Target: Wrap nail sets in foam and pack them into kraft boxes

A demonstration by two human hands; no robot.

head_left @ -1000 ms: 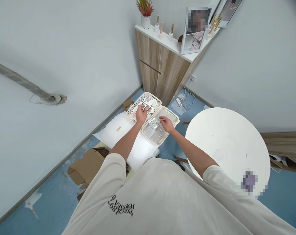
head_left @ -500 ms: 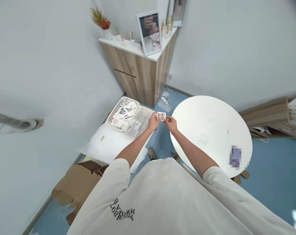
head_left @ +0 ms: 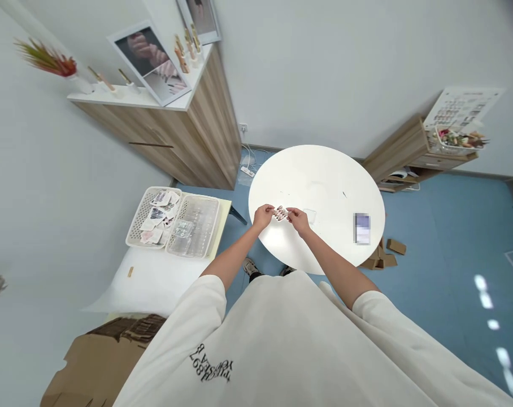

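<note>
Between my two hands is a small white card of press-on nails (head_left: 281,213), with rows of brownish, glossy nails on it. My left hand (head_left: 263,216) pinches its left edge with thumb and fingers. On the opposite edge, the fingers of my right hand (head_left: 298,219) are closed. The card is held over the near left part of a round white table (head_left: 324,175). Just right of my right hand, a clear, flat plastic piece (head_left: 309,216) lies on that table.
A pixelated purple-and-white item (head_left: 362,229) lies at the table's right. To the left, a white basket (head_left: 131,232) holds printed packets, beside a clear plastic bin (head_left: 214,226). A wooden cabinet (head_left: 214,113) stands behind. Cardboard (head_left: 95,367) is at lower left, small boxes (head_left: 396,246) at right.
My view has turned right. Both hands, still on the card of press-on nails, have moved from the gap beside the round table to above it.
</note>
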